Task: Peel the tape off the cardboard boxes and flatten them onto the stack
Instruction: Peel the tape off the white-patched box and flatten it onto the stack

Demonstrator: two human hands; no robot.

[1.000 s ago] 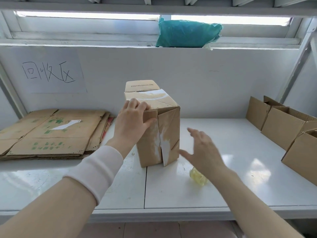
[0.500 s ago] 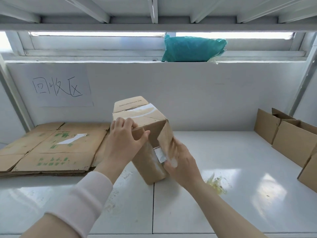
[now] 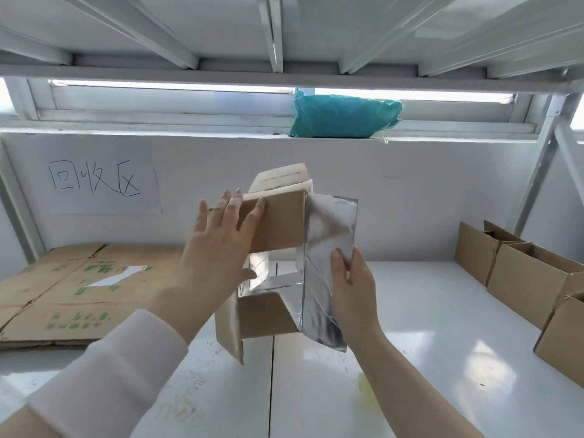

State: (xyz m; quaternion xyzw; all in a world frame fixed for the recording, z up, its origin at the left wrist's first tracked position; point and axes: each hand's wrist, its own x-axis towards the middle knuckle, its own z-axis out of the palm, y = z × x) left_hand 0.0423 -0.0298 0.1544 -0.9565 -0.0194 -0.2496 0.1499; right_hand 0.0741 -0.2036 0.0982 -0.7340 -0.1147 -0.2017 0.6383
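I hold a small cardboard box in the air above the white shelf, its flaps splayed open. My left hand lies against the box's left side, fingers straight along the upper flap and thumb lower down. My right hand pinches the right-hand flap, which is shiny with clear tape, thumb in front and fingers behind. Another brown flap hangs below. The stack of flattened cardboard lies at the left of the shelf.
Several open cardboard boxes stand at the right. A crumpled yellowish wad of tape lies on the shelf under my right forearm. A teal bag sits on the ledge above. A paper sign hangs on the back wall.
The box has come up off the shelf into the air and its flaps have spread open. My right hand moved from the lower flap to pinching the taped right flap.
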